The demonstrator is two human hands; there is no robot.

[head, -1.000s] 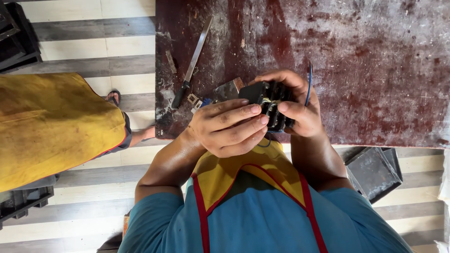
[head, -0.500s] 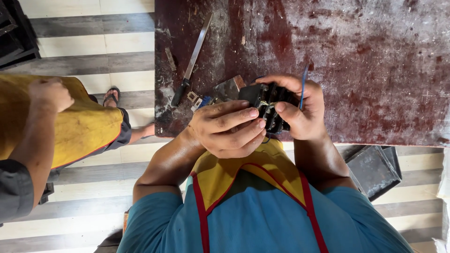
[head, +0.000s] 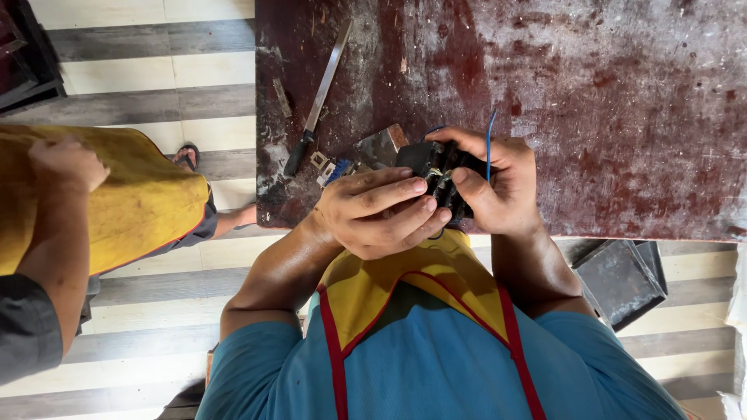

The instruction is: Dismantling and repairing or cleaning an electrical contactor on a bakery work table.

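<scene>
Both my hands hold a small black electrical part at the near edge of a worn dark-red workbench. My left hand wraps over its left side with the fingers curled across it. My right hand grips it from the right, thumb pressed on its front. A thin blue wire sticks up from the part beside my right fingers. Much of the part is hidden by my fingers.
A long knife with a black handle lies on the bench's left side, with small metal and blue bits near it. Another person in a yellow apron stands at the left. A dark tray sits on the striped floor at the right.
My hands stay on the black part with little shift. The person at the left has raised an arm and fist into view.
</scene>
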